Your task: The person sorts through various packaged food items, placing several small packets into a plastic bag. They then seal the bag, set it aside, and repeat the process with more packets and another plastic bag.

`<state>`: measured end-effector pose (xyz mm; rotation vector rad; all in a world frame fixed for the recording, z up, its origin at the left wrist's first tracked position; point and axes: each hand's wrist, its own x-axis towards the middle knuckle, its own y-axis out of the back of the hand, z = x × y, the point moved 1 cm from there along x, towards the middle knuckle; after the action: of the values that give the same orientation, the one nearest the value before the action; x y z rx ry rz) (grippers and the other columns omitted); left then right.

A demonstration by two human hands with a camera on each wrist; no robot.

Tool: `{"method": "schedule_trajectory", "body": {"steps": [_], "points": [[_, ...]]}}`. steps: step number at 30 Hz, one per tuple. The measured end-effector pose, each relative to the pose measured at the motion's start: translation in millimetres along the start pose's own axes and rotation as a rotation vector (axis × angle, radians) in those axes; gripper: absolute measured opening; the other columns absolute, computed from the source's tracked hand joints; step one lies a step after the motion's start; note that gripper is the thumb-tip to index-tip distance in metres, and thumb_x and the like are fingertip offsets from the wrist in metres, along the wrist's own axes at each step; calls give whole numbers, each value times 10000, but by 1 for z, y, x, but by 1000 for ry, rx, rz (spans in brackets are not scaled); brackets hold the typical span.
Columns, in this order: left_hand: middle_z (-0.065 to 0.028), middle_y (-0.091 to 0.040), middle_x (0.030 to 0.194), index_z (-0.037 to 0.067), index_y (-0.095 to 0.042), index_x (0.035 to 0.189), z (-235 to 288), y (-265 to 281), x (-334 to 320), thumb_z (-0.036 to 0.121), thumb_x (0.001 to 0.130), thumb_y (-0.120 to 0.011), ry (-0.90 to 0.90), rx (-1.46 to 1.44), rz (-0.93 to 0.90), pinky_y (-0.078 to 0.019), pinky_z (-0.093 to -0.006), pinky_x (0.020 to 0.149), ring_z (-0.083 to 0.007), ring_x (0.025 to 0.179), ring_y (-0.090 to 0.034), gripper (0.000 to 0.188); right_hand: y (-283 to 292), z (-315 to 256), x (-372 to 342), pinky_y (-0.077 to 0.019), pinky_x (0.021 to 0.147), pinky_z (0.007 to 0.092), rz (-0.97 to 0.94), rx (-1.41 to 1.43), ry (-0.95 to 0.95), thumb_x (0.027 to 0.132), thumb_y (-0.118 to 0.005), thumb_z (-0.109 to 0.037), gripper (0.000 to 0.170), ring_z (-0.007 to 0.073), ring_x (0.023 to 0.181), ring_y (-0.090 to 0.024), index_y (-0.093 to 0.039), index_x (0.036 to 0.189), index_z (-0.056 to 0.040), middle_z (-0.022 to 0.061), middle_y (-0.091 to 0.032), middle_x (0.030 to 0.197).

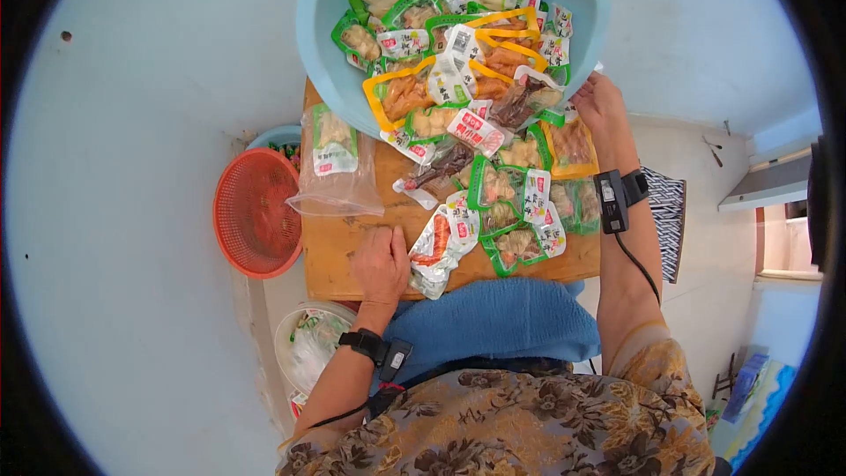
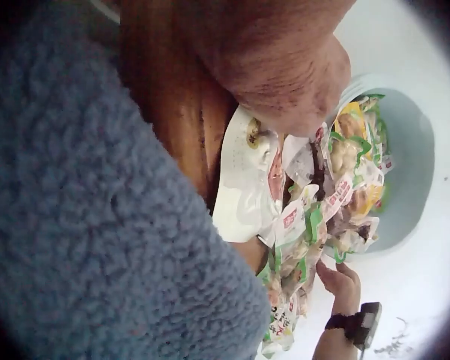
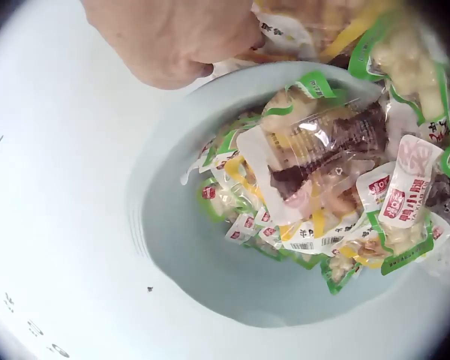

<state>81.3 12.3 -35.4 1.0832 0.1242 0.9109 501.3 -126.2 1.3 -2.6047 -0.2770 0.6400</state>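
Note:
A large light-blue basin point(image 1: 322, 44) full of sealed food packets tilts toward the person, and packets spill from it onto the wooden table point(image 1: 339, 256). The right hand point(image 1: 602, 106) is at the basin's right rim, beside a yellow-edged packet point(image 1: 571, 148); in the right wrist view this hand point(image 3: 176, 45) is bent near the rim, its fingertips partly hidden. On the table's near edge rests the left hand point(image 1: 383, 266), fingers loosely curled, holding nothing visible. Just right of it lies a white packet with a red picture point(image 1: 443, 242).
A clear bag with one green-edged packet point(image 1: 335, 145) lies at the table's left. Beside the table are a red basket point(image 1: 231, 211) and a white bucket holding plastic point(image 1: 286, 335). A blue fleece cloth point(image 1: 493, 322) covers the lap. A striped item point(image 1: 670, 220) is at right.

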Motion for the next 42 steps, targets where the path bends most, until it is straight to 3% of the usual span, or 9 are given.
{"method": "schedule_trajectory", "body": {"steps": [3,8,11,17,18,24,29,33,42], "points": [[-139,-565,717,62,-564,743,1,1,-1,171,914,-617,7,-2,-4,-452,-450,594,-349,676,-579,210,8,-3,-15,-538,737,351,-8,28,11,934,-572,-44,189,245,843,-633,-594,1083,70,141,-640,992],[-142,-583,732,62,-577,747,-2,1,-3,188,922,-603,23,-37,33,-462,-456,607,-347,695,-594,217,-12,14,-125,-534,806,306,274,-151,540,937,-593,-68,242,200,961,-636,-600,1164,16,113,-646,1073],[-162,-600,751,47,-580,748,-4,2,-3,218,941,-578,1,-114,61,-461,-465,615,-364,712,-603,257,-25,41,-208,-535,827,296,-37,-285,535,948,-592,-69,264,167,1012,-629,-593,1197,19,108,-651,1102],[-177,-584,719,14,-568,754,-16,17,-12,229,966,-560,111,-408,151,-452,-441,604,-370,670,-581,302,2,110,-320,-558,734,285,-499,-567,135,979,-557,-65,209,149,890,-662,-620,1163,11,93,-672,1053],[-177,-569,685,3,-558,741,-20,24,-16,216,962,-570,163,-585,176,-441,-449,589,-387,645,-562,307,9,115,-331,-558,734,285,-517,-569,126,979,-557,-65,209,149,890,-662,-620,1163,11,93,-672,1053],[-182,-649,764,13,-668,879,-111,90,-102,231,978,-549,405,-412,336,-491,-415,659,-368,718,-626,268,50,113,-352,-554,655,273,-507,-652,-10,984,-570,-90,179,152,735,-678,-652,1100,19,100,-701,931],[-231,-676,834,-9,-689,860,-235,119,-231,373,956,-543,687,170,11,-499,-488,735,-415,810,-653,419,58,108,-351,-557,647,271,-525,-739,-6,982,-593,-136,193,151,737,-684,-662,1080,15,98,-704,919],[-244,-676,885,0,-704,910,-245,123,-296,468,922,-571,849,164,-300,-505,-484,801,-405,907,-652,487,50,109,-353,-548,651,267,-545,-766,-60,974,-607,-133,189,154,736,-680,-666,1071,18,99,-703,918],[-195,-665,1010,44,-708,969,-229,120,-310,348,731,-814,726,248,-345,-539,-441,812,-349,977,-654,400,46,117,-355,-546,662,262,-613,-823,-106,971,-606,-132,185,151,748,-681,-666,1066,16,94,-707,927]]}}
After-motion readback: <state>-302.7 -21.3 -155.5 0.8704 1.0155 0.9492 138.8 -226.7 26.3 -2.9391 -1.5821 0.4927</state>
